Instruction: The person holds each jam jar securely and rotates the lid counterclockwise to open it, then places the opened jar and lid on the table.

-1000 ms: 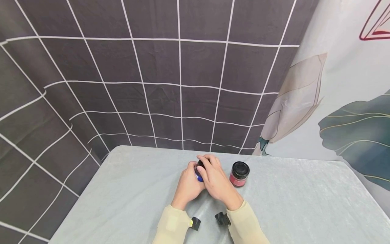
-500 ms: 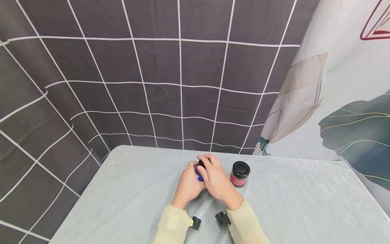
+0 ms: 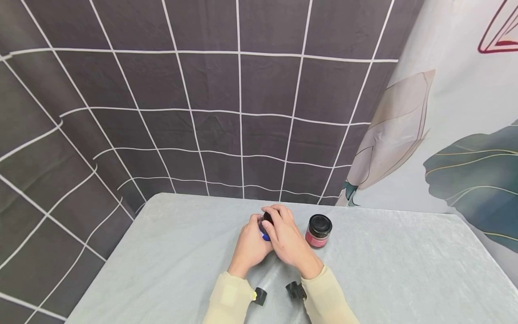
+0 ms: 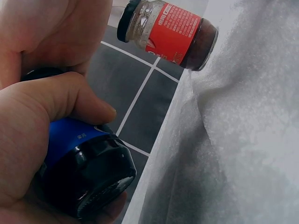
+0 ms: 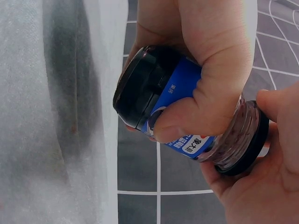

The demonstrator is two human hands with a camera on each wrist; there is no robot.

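A glass jar with a blue label (image 5: 182, 88) and dark contents is held just above the table, tilted in the right wrist view. My left hand (image 3: 251, 245) grips its body, with the thumb (image 4: 93, 105) lying across the label. Over the top, my right hand (image 3: 289, 243) holds the black lid (image 5: 257, 145), fingers curled about its rim. In the head view the hands cover most of this jar. Just right of my right hand, a second jar with a red label (image 3: 317, 239) and a black lid stands upright on the table, apart from both hands.
A pale grey cloth covers the table (image 3: 388, 265). Behind it hangs a dark curtain with white grid lines (image 3: 210, 130); a leaf-patterned white one (image 3: 465, 180) is at the right. Small black wrist cameras (image 3: 260, 297) stick out from the sleeves.
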